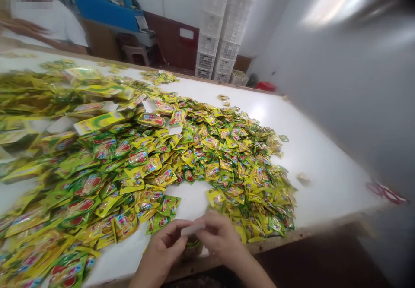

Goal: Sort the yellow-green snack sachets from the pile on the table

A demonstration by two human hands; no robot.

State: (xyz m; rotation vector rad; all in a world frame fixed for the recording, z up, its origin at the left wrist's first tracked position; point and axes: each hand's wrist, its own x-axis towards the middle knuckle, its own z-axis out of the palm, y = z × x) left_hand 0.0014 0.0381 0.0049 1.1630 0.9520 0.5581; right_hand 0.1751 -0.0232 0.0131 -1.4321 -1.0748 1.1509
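Note:
Near the front edge of the table, my left hand [165,245] and my right hand [222,236] pinch the white flap of a small cardboard box [193,229] from both sides. Green wrapping shows just below the flap; my fingers hide most of the box. Around my hands spreads a big heap of small yellow and green sachets [210,171] with fruit pictures. A few green sachets [168,206] lie close to my left hand. Among the heap at the left rest several printed boxes, such as a yellow one [99,123] and one with a raised white flap [177,120].
Red-handled scissors [387,193] lie at the table's right edge. Across the white table [324,167], a person in a white shirt [48,20] is at the upper left. Behind stand stacked white crates [215,42], a stool [134,50] and a blue-covered desk [106,11].

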